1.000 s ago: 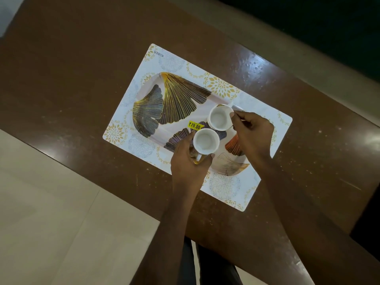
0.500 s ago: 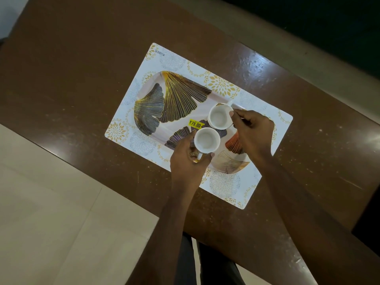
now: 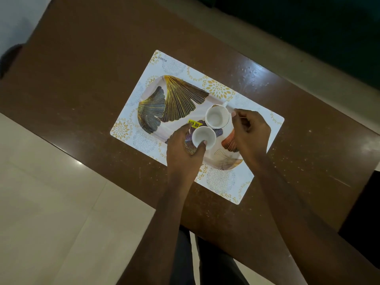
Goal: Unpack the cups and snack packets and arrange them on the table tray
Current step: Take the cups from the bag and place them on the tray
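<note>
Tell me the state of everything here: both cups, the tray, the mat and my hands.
Mat, flat on the table.
Tray, flat on the mat.
Near cup, upright, empty, on the tray.
Far cup, upright, empty, on the tray, handle free.
Left hand, grips the near cup.
Right hand, fingers curled beside the far cup; contact unclear.

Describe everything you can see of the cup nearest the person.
The near cup is small, white, glossy like ceramic, and looks empty. It stands upright, mouth up, on the leaf-printed tray, beside a second white cup; whether they touch is unclear. The left hand wraps its side, thumb on its rim. No handle shows.
</note>
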